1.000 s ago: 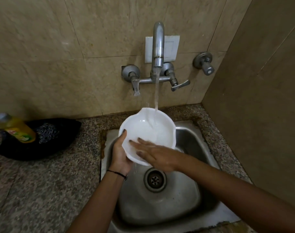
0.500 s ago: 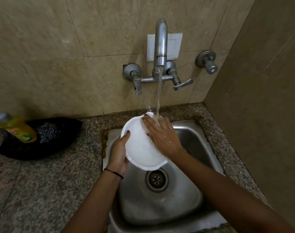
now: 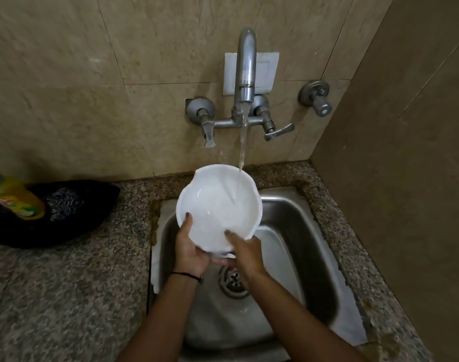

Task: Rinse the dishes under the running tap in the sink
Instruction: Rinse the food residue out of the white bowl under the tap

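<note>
Head view: a white bowl [image 3: 218,205] is held tilted above the sink [image 3: 296,231]. Both hands clamp its near rim, thumbs inside and fingers curled underneath, the left hand [image 3: 189,250] touching the right hand [image 3: 245,253]. Water [image 3: 242,142] from the tap [image 3: 245,64] lands in the bowl beyond the fingers. The drain [image 3: 232,280] sits just below them. Well left of the fingers, on the speckled surface [image 3: 66,283], lies a black cloth [image 3: 74,212] with a yellow bottle [image 3: 16,199] resting on it.

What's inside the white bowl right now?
Only water: the tap stream lands in the white bowl. Both thumbs, left hand and right hand, lie over its near rim, covering the wall beneath them.
</note>
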Demonstrator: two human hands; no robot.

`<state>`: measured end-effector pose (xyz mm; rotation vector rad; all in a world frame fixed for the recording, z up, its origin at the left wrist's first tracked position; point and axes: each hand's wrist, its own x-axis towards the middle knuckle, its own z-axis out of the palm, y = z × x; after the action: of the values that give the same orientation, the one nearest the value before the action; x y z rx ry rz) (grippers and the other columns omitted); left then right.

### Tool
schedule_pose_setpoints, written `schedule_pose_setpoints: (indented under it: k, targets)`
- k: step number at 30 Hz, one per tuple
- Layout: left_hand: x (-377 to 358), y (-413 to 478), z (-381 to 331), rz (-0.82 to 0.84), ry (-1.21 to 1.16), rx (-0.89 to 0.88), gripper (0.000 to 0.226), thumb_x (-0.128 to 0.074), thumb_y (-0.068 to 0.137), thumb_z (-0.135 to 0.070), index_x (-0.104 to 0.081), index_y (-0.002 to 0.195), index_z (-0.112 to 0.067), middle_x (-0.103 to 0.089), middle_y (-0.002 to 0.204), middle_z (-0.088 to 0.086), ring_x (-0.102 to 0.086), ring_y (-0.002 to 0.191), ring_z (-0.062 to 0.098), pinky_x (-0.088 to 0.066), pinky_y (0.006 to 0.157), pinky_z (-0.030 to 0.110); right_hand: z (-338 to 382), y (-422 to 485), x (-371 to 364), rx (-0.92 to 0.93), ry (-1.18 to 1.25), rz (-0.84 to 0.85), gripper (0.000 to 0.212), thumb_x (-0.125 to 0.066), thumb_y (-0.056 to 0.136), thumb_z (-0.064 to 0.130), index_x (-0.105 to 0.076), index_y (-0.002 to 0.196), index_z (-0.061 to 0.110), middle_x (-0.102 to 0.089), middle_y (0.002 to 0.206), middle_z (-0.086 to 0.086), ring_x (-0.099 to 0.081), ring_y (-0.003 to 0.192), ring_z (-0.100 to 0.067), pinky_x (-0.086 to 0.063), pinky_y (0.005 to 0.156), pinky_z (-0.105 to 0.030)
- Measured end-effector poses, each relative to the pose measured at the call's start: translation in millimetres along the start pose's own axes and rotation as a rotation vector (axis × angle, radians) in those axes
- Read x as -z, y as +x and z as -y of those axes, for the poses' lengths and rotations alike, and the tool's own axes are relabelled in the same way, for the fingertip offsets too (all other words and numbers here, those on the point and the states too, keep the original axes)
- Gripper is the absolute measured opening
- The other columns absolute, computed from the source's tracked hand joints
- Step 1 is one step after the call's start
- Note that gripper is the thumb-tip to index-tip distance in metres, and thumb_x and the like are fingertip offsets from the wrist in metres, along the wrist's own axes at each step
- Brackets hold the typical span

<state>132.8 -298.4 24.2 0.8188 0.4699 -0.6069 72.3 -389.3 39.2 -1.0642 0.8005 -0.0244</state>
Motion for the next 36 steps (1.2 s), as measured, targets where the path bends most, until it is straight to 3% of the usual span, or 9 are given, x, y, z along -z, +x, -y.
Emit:
schedule_pose_setpoints:
  k: [4,7,11,15,17,22,26,31,36]
  targets:
    - [14,5,-5,0.043,0.225,-0.141,0.051,-0.068,0.081,-0.017,-0.056,0.13,-0.008,-0.063,0.127,0.017,-0.059,0.117,0.036,-0.049,0.094,0.056,23,11,23,-0.027,-0.114,0.065,0.037,-0.06,0.087,-0.001,-0.052,0.123,-0.003,-0.062,0.116,-0.023,-0.066,0.088,-0.037,-0.059,0.059,-0.047]
    - [16,9,-16,0.009,0.424,-0.22,0.037,-0.067,0.085,-0.003,-0.062,0.121,-0.011,-0.068,0.118,0.012,-0.064,0.106,0.03,-0.054,0.088,0.048,55,20,41,0.024,-0.532,0.106,0.037,-0.063,0.088,0.011,-0.055,0.122,0.001,-0.065,0.113,-0.02,-0.067,0.088,-0.035,-0.059,0.057,-0.045]
    - [7,19,-48,0.008,0.786,-0.438,0.032,-0.072,0.084,-0.011,-0.066,0.115,-0.01,-0.072,0.1,0.004,-0.068,0.09,0.023,-0.056,0.066,0.028,101,32,42,0.104,-1.082,0.186,0.037,-0.066,0.086,0.027,-0.06,0.118,0.009,-0.067,0.103,-0.012,-0.069,0.078,-0.031,-0.059,0.05,-0.038]
    - [-2,15,-62,0.192,1.378,-0.567,0.026,-0.067,0.089,-0.025,-0.069,0.112,-0.013,-0.071,0.097,0.004,-0.067,0.087,0.019,-0.053,0.07,0.028,129,37,14,0.37,-1.651,0.225,0.04,-0.068,0.082,0.035,-0.065,0.117,0.017,-0.067,0.114,-0.006,-0.065,0.096,-0.024,-0.053,0.079,-0.036]
    - [-1,13,-57,0.18,1.434,-0.574,0.027,-0.06,0.093,-0.031,-0.066,0.115,-0.016,-0.069,0.098,0.003,-0.066,0.088,0.019,-0.052,0.072,0.029,137,37,0,0.531,-1.785,0.15,0.042,-0.068,0.08,0.043,-0.065,0.114,0.021,-0.067,0.112,-0.001,-0.062,0.097,-0.021,-0.05,0.082,-0.034]
    - [9,18,-50,0.023,1.167,-0.649,0.024,-0.055,0.096,-0.028,-0.066,0.103,-0.009,-0.071,0.095,0.012,-0.067,0.088,0.028,-0.055,0.078,0.045,143,36,-16,0.79,-1.648,0.086,0.031,-0.067,0.079,0.05,-0.072,0.094,0.023,-0.071,0.089,0.001,-0.063,0.078,-0.016,-0.047,0.066,-0.027]
    - [10,17,-48,-0.068,0.849,-0.601,0.01,-0.059,0.095,-0.021,-0.065,0.098,-0.014,-0.07,0.091,0.005,-0.064,0.08,0.015,-0.054,0.077,0.038,129,40,-6,0.651,-1.151,-0.029,0.036,-0.068,0.077,0.053,-0.065,0.067,0.018,-0.068,0.069,-0.001,-0.061,0.061,-0.014,-0.046,0.057,-0.028]
    - [7,16,-36,-0.078,0.372,-0.383,0.027,-0.056,0.097,-0.021,-0.056,0.123,-0.016,-0.067,0.111,0.002,-0.065,0.092,0.018,-0.061,0.064,0.042,73,25,8,0.207,-0.585,0.059,0.044,-0.066,0.084,0.04,-0.059,0.11,0.005,-0.068,0.101,-0.012,-0.07,0.077,-0.028,-0.06,0.059,-0.044]
    - [6,5,-20,0.193,0.309,-0.192,0.028,-0.049,0.098,-0.014,-0.055,0.125,-0.018,-0.068,0.119,0.007,-0.067,0.104,0.026,-0.06,0.074,0.047,65,11,7,0.226,-0.543,0.108,0.03,-0.047,0.097,0.023,-0.053,0.121,0.006,-0.063,0.113,-0.015,-0.069,0.076,-0.029,-0.059,0.063,-0.051]
